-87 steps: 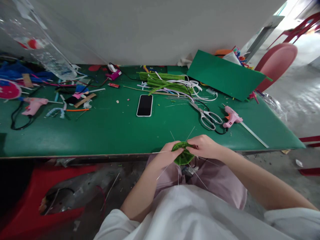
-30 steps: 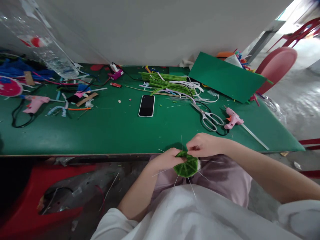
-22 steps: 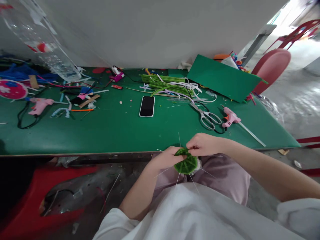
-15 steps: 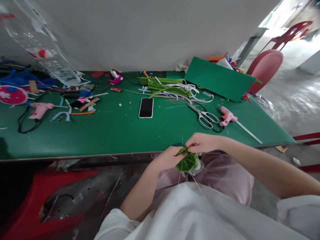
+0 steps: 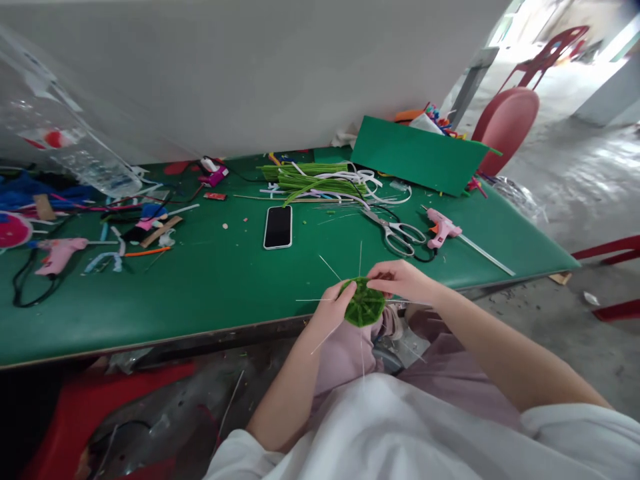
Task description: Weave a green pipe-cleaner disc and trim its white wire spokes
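Head cam's the only view here. The left hand point(image 5: 336, 298) is closed on a fuzzy green disc point(image 5: 364, 307), thumb flat on its face by the left rim, fingers mostly hidden. The right hand point(image 5: 400, 280) has its fingertips curled in at the disc's upper right edge. They look nearly together, but I can't tell if they're pinching a strand. The disc sits between the hands, over the lap by the table's near edge, with thin wires point(image 5: 310, 300) poking out all round.

Beyond the grip: phone point(image 5: 279, 227) to the left, green stems point(image 5: 315, 181) further back, scissors point(image 5: 399, 239) and a pink glue gun point(image 5: 442, 227) off right.

My guess, this is the rim-working step: left steadies, right fiddles. Next move probably calls for a firm left hold and fingers clear of those wires.
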Tool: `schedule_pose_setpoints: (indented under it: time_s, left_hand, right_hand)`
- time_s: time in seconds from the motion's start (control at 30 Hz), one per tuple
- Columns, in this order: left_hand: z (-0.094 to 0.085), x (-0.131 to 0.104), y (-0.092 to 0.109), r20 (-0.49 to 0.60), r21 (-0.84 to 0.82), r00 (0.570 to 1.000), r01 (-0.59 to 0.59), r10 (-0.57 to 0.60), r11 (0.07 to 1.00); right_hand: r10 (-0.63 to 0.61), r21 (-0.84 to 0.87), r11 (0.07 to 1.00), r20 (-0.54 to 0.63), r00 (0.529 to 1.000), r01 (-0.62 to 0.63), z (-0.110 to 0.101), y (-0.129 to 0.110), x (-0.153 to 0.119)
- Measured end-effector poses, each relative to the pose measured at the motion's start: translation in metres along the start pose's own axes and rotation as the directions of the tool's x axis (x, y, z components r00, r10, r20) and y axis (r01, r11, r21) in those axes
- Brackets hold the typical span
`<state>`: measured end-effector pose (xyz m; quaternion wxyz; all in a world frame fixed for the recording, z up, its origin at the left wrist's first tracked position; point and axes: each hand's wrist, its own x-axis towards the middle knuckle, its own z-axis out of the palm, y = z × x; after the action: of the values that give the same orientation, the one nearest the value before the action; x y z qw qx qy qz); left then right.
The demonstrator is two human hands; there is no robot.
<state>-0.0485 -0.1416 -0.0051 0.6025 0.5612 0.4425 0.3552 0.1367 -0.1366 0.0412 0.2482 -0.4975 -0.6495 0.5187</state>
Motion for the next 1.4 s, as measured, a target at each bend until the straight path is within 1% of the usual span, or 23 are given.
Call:
schedule_pose_setpoints:
  time_s: [0.07, 0.1, 0.2, 0.27, 0.3, 0.37, 0.4, 0.47, 0.53, 0.57, 0.63, 0.7, 0.8, 0.87, 0.93, 1.03, 1.13, 1.27, 1.4]
  left_hand:
    - [0.003, 0.002, 0.000, -0.005, 0.019, 1.000, 0.001, -0.001, 1.000]
    - [0.005, 0.003, 0.000, -0.010, 0.035, 1.000, -0.003, 0.003, 0.999]
    - [0.008, 0.006, -0.001, -0.014, 0.091, 1.000, -0.014, 0.015, 0.996]
    - [0.009, 0.009, -0.001, -0.005, 0.122, 1.000, -0.010, 0.011, 0.992]
    - [0.010, 0.011, 0.000, -0.003, 0.134, 1.000, -0.008, 0.009, 0.991]
    - [0.010, 0.017, 0.004, 0.014, 0.132, 1.000, -0.010, 0.009, 0.991]
    - [0.009, 0.021, 0.007, 0.038, 0.114, 0.999, -0.003, -0.001, 0.993]
    - [0.003, 0.033, 0.017, 0.119, 0.060, 0.991, 0.055, -0.062, 0.997]
    - [-0.005, 0.050, 0.028, 0.180, 0.021, 0.975, 0.126, -0.128, 0.992]
    - [-0.009, 0.059, 0.033, 0.179, 0.014, 0.973, 0.147, -0.147, 0.989]
    - [-0.019, 0.081, 0.041, 0.137, 0.007, 0.980, 0.142, -0.142, 0.990]
    - [-0.029, 0.103, 0.046, 0.107, -0.016, 0.989, 0.101, -0.099, 0.995]
    - [-0.040, 0.129, 0.043, 0.115, -0.048, 0.992, 0.050, -0.045, 0.998]
    - [-0.046, 0.141, 0.036, 0.098, -0.073, 0.994, 0.058, -0.051, 0.996]
    - [-0.051, 0.147, 0.027, 0.053, -0.105, 0.996, 0.076, -0.071, 0.992]
    - [-0.057, 0.151, 0.015, -0.009, -0.142, 0.996, 0.087, -0.089, 0.986]
    - [-0.060, 0.151, 0.010, -0.019, -0.160, 0.994, 0.108, -0.112, 0.981]
    - [-0.059, 0.151, 0.011, -0.034, -0.149, 0.989, 0.139, -0.145, 0.979]
    - [-0.059, 0.149, 0.014, -0.046, -0.102, 0.991, 0.122, -0.127, 0.987]
  right_hand:
    - [-0.051, -0.158, 0.987, -0.121, 0.991, 0.031, 0.004, -0.001, 0.001]
    - [-0.086, -0.229, 0.972, -0.151, 0.985, 0.050, 0.005, 0.000, 0.001]
    - [-0.186, -0.369, 0.922, -0.163, 0.969, 0.115, 0.004, 0.003, 0.001]
    - [-0.210, -0.384, 0.913, -0.160, 0.965, 0.135, 0.001, 0.006, 0.002]
    - [-0.196, -0.359, 0.925, -0.159, 0.968, 0.128, -0.001, 0.007, 0.003]
    - [-0.118, -0.238, 0.968, -0.158, 0.980, 0.078, -0.007, 0.008, 0.006]
    - [-0.069, -0.157, 0.987, -0.160, 0.985, 0.043, -0.011, 0.008, 0.009]
    - [0.003, -0.005, 1.000, -0.182, 0.983, -0.004, -0.019, 0.008, 0.019]
    - [0.007, 0.100, 0.995, -0.218, 0.976, 0.015, -0.027, 0.008, 0.033]
    - [-0.007, 0.148, 0.988, -0.233, 0.972, 0.042, -0.031, 0.009, 0.041]
    - [-0.035, 0.241, 0.965, -0.267, 0.963, 0.102, -0.039, 0.011, 0.059]
    - [-0.038, 0.296, 0.946, -0.305, 0.952, 0.133, -0.046, 0.013, 0.079]
    - [-0.007, 0.268, 0.959, -0.309, 0.951, 0.094, -0.050, 0.009, 0.106]
    - [0.019, 0.219, 0.975, -0.296, 0.955, 0.049, -0.049, 0.005, 0.121]
    - [0.033, 0.173, 0.985, -0.287, 0.957, 0.017, -0.046, 0.000, 0.133]
    - [0.004, 0.116, 0.993, -0.272, 0.962, 0.029, -0.041, 0.000, 0.145]
    - [-0.019, 0.123, 0.991, -0.268, 0.963, 0.054, -0.038, 0.007, 0.151]
    - [-0.004, 0.213, 0.975, -0.241, 0.971, 0.056, -0.038, 0.017, 0.151]
    - [0.015, 0.271, 0.961, -0.227, 0.974, 0.048, -0.037, 0.017, 0.149]
